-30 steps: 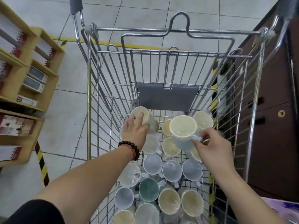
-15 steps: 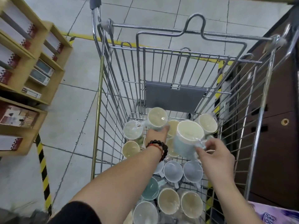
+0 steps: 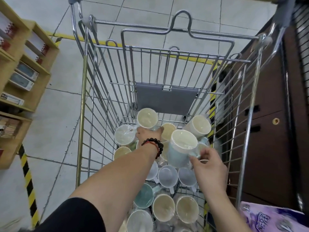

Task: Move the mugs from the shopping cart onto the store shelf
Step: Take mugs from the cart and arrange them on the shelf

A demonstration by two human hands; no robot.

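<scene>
A wire shopping cart (image 3: 83,104) holds several plastic-wrapped mugs in pale blue, teal and cream. My left hand (image 3: 148,133), with a dark bead bracelet on the wrist, reaches deep into the cart and grips a cream-lined mug (image 3: 147,118) from below. My right hand (image 3: 209,166) pinches the handle of a light blue mug (image 3: 180,148) and holds it above the others. More mugs (image 3: 167,174) lie under both arms on the cart floor.
A wooden store shelf (image 3: 33,67) with boxed goods stands to the left across the tiled floor. A dark brown cabinet (image 3: 267,131) runs along the cart's right side. Purple packaging (image 3: 274,218) sits at the bottom right. Yellow-black hazard tape (image 3: 28,181) marks the floor.
The left hand has carried its cream-lined mug further toward the cart's far end. The right hand keeps the light blue mug raised, now a little lower and nearer. The view has shifted right.
</scene>
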